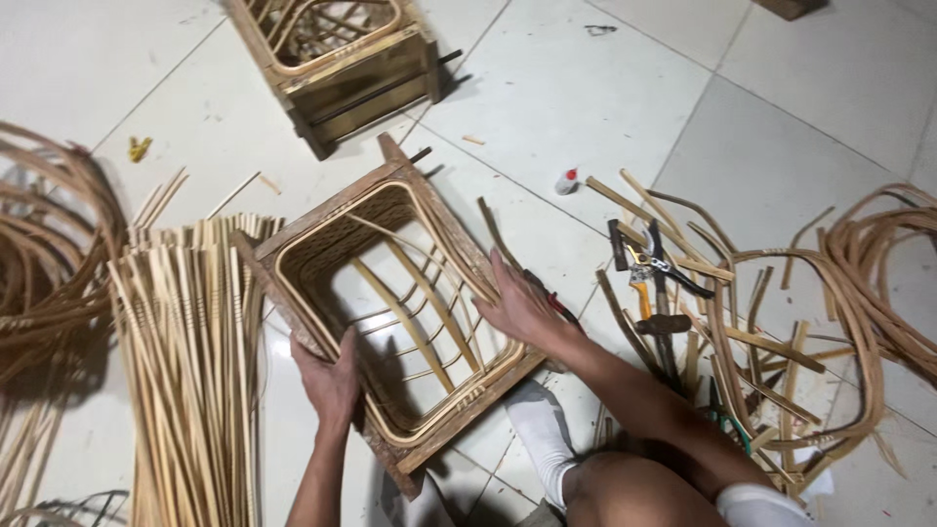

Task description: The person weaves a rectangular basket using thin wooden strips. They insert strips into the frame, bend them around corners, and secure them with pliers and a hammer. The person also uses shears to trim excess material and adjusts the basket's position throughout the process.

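Left hand: the left hand (pixel 330 383) lies flat on the near edge of the basket frame (pixel 390 317), fingers closed over the rim.
Right hand: the right hand (pixel 522 304) is open, pressing the frame's right side.
Basket frame: it sits on the white floor (pixel 800 88), between both hands.
Left side: a pile of thin sticks (pixel 190 361).
Right side: tools (pixel 652 283) and bent strips (pixel 830 322).
Far away: a second frame (pixel 337 59).

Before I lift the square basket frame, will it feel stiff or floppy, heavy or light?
Probably stiff: the basket frame has thick wooden rails, and both the left hand and right hand brace it. Likely light for its size, since it is mostly open. Its thin inner strips may flex or snap.
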